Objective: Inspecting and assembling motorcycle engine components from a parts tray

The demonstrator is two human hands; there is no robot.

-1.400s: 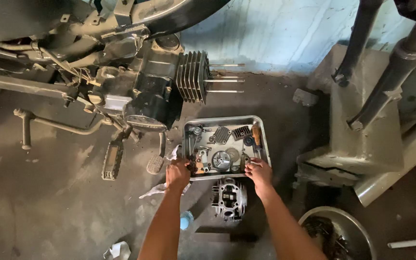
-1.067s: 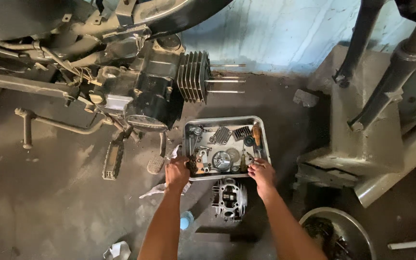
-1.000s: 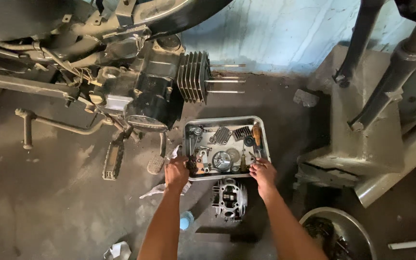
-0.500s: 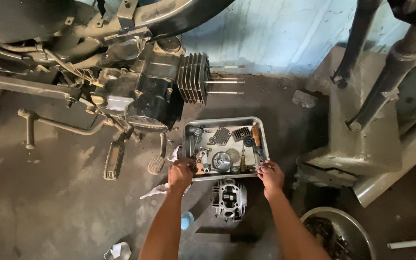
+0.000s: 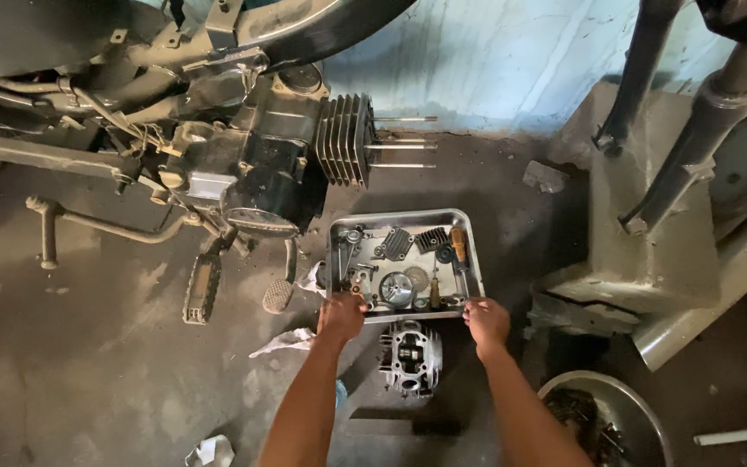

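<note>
Both hands on the near rim of the tray, which sits flat on the floor just right of the engine. Left hand grips the near-left corner, fingers curled over the rim and clamped on it. Right hand sits at the near-right corner, fingers bent onto the edge; can't tell how firmly they close on it.

Tray is full: finned covers, a round shiny part, a screwdriver along the right wall, small hardware at left.

Edges:
- far rim of tray near the studs sticking out of the finned cylinder, not touching
- left rim just beside the foot peg and a rag
- near rim touching or just above the cylinder head, which lies between the forearms
- right rim apart from the concrete block, dark strip of floor between

Open room: wide bare floor to the left and near-left, past the pedal. Right side tight: block, fork tubes, metal bowl at the near-right
</note>
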